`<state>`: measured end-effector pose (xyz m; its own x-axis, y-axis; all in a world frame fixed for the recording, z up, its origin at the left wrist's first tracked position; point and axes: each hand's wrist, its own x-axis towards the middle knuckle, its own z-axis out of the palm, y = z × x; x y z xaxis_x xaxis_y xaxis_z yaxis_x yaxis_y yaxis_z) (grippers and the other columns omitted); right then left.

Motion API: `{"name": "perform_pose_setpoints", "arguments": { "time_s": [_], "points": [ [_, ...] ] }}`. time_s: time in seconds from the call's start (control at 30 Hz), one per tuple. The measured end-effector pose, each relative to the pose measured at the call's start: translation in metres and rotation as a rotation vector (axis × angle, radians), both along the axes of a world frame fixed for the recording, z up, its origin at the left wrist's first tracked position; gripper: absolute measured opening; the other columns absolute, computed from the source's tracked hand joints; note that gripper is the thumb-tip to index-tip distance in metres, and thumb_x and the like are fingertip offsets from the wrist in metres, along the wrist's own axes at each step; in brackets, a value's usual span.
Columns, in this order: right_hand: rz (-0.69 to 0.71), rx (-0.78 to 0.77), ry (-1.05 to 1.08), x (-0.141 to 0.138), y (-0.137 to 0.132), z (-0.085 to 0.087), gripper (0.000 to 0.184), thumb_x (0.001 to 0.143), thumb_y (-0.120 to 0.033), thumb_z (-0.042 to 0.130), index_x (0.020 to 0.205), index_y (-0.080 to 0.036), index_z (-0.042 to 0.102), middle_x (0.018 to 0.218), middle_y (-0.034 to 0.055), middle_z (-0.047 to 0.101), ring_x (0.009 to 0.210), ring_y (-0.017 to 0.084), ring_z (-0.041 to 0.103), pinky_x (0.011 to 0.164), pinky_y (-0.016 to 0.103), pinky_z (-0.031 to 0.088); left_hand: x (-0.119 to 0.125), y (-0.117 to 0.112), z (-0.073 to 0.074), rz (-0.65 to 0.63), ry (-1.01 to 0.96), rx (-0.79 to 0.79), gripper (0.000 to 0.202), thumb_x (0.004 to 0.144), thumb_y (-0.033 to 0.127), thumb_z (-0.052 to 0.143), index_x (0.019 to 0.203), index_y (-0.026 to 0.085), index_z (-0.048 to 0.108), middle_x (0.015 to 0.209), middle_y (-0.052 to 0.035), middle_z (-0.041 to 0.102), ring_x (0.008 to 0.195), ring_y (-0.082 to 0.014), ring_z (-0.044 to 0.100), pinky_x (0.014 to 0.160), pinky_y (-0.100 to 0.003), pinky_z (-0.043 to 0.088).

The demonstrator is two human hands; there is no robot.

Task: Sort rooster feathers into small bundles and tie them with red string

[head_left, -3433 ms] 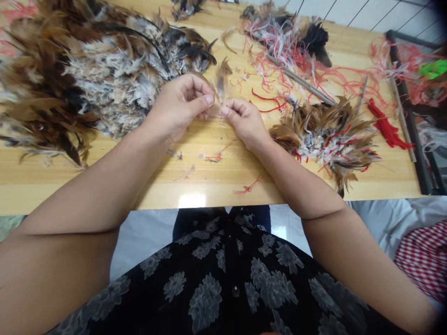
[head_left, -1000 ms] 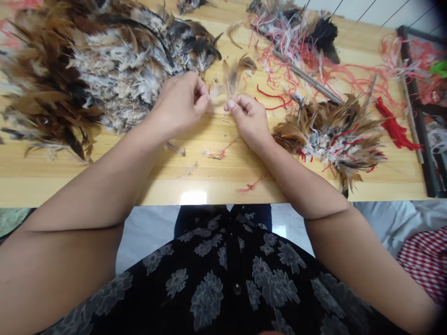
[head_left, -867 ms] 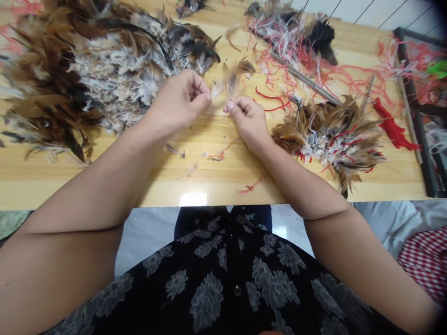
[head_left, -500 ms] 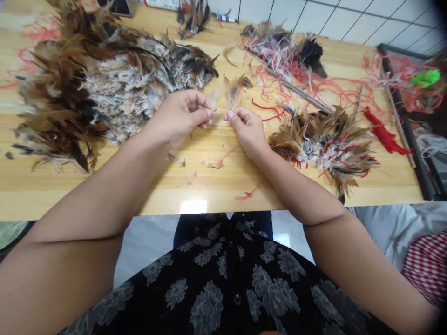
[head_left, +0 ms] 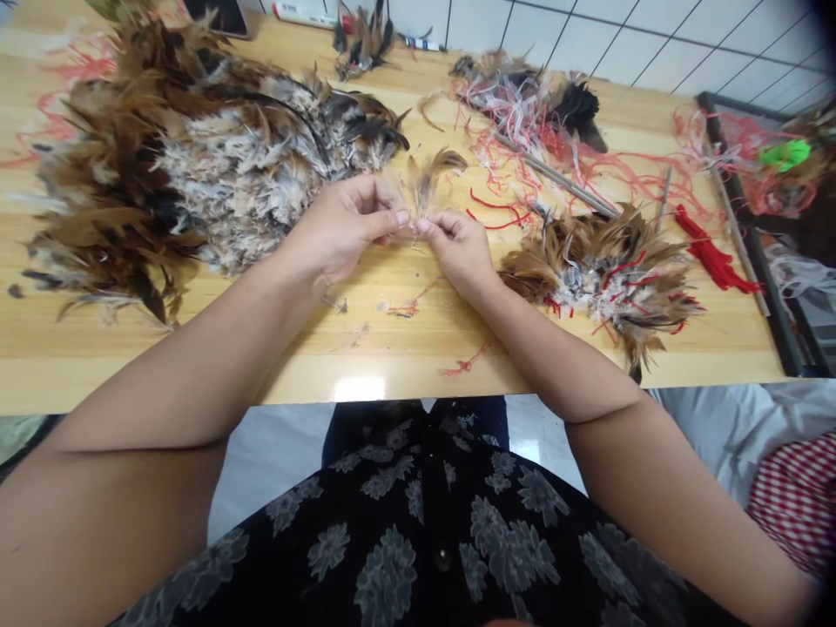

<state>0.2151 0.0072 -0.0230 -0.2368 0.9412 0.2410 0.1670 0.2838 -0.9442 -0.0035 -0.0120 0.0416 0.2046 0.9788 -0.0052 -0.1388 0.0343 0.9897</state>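
Note:
My right hand [head_left: 459, 250] pinches the quill ends of a small bunch of brown feathers [head_left: 426, 177], which fan upward above the wooden table [head_left: 196, 348]. My left hand [head_left: 340, 231] is closed too, its thumb and forefinger meeting the same bunch at the quills, right against the right fingertips. A large heap of brown, black and white feathers [head_left: 176, 165] lies just left of my left hand. A smaller pile of feathers mixed with red and white strings [head_left: 607, 270] lies right of my right wrist.
Red and white string scraps with thin sticks [head_left: 555, 174] are strewn across the far right of the table. A red tassel [head_left: 711, 252] lies near a black metal frame [head_left: 751, 235]. Loose string bits [head_left: 463, 361] sit near the front edge.
My left hand has come right from the big heap and closed on the bunch held by my right hand. The bunch holds more feathers than 3.4 s ago. The view has tilted up slightly.

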Motion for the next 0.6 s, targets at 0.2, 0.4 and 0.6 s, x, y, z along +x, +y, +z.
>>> {"name": "perform_pose_setpoints", "arguments": {
  "time_s": [0.2, 0.4, 0.6],
  "points": [
    [0.026, -0.020, -0.022, 0.000, 0.002, -0.002, 0.060, 0.105, -0.079, 0.099, 0.093, -0.022, 0.085, 0.096, 0.0025, 0.076, 0.098, 0.021, 0.069, 0.103, 0.038, 0.059, 0.000, 0.002, -0.009, -0.025, 0.026, 0.057, 0.046, 0.083, 0.035, 0.121, 0.084, 0.030, 0.075, 0.087, 0.0000, 0.075, 0.083, -0.0234, 0.062, 0.078, -0.039, 0.053],
    [0.027, -0.040, -0.086, -0.003, -0.002, 0.010, 0.053, 0.108, -0.068, 0.102, 0.089, -0.023, 0.083, 0.094, 0.0015, 0.075, 0.098, 0.020, 0.068, 0.102, 0.036, 0.059, 0.004, -0.006, -0.001, 0.020, 0.159, 0.061, 0.051, 0.080, 0.048, 0.118, 0.087, 0.031, 0.071, 0.087, 0.0024, 0.075, 0.099, -0.0273, 0.070, 0.093, -0.044, 0.057],
    [0.045, -0.048, -0.096, -0.005, -0.008, 0.022, 0.059, 0.107, -0.071, 0.101, 0.084, -0.024, 0.076, 0.094, 0.0022, 0.074, 0.101, 0.022, 0.069, 0.108, 0.038, 0.061, 0.005, -0.007, 0.000, 0.013, 0.175, 0.053, 0.048, 0.081, 0.046, 0.117, 0.089, 0.030, 0.072, 0.090, 0.0000, 0.076, 0.099, -0.0280, 0.072, 0.096, -0.045, 0.057]
  ]
}}
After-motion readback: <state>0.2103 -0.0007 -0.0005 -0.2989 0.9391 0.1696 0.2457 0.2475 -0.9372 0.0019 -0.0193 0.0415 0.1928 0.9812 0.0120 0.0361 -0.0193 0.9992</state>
